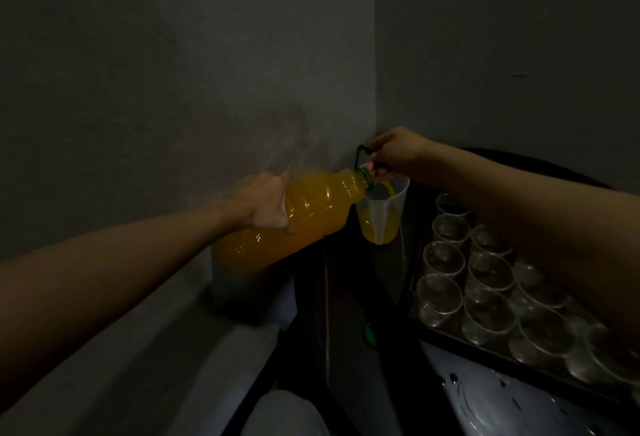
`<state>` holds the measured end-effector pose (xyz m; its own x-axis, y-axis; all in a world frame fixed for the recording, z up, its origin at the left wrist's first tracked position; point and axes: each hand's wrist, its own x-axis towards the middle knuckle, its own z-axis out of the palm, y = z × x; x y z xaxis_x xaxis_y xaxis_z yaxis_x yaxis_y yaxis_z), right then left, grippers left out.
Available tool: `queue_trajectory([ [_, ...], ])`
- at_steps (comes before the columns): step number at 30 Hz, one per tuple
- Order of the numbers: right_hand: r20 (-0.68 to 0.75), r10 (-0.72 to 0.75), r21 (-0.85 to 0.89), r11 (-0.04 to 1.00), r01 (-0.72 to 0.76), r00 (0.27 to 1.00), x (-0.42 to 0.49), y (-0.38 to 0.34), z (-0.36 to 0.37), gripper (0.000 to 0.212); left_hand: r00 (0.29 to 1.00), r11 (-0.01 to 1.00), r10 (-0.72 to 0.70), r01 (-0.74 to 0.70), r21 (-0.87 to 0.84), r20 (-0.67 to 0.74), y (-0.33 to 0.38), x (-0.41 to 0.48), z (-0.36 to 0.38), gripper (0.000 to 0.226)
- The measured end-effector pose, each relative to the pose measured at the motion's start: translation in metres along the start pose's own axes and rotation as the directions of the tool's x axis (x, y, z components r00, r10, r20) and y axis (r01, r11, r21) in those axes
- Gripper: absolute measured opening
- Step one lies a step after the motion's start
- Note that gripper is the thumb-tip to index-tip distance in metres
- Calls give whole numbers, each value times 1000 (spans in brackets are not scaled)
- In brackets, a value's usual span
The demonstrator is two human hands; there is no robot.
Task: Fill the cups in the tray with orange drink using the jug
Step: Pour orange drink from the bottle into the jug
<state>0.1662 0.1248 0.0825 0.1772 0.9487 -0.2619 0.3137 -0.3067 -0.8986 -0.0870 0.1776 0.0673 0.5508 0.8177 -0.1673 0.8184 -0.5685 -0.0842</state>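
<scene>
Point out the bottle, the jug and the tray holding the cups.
bottle (294,224): head view, orange-filled body.
jug (391,210): head view, clear side wall.
tray (446,340): head view, dark near rim.

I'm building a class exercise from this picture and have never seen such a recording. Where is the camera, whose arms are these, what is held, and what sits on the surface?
There is no machine here. The one picture comes from a camera worn on a person's head, looking forward and down, so both arms are the wearer's own. The left hand grips a big bottle of orange drink, tilted with its neck over a clear jug, which already holds some drink. The right hand pinches the green carry loop at the bottle's neck. To the right, a dark tray holds rows of clear cups; those in view look empty.
</scene>
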Motion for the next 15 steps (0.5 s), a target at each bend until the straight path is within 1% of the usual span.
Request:
queue_trajectory([
  [7, -10, 12, 12, 1000, -12, 1000, 3, -1, 2, 41, 1000, 1000, -11, 11, 17, 22, 0, 0, -2, 115],
  [15, -8, 16, 25, 1000, -15, 1000, 6, -1, 7, 43, 1000, 999, -13, 13, 41, 20, -7, 4, -5, 106],
])
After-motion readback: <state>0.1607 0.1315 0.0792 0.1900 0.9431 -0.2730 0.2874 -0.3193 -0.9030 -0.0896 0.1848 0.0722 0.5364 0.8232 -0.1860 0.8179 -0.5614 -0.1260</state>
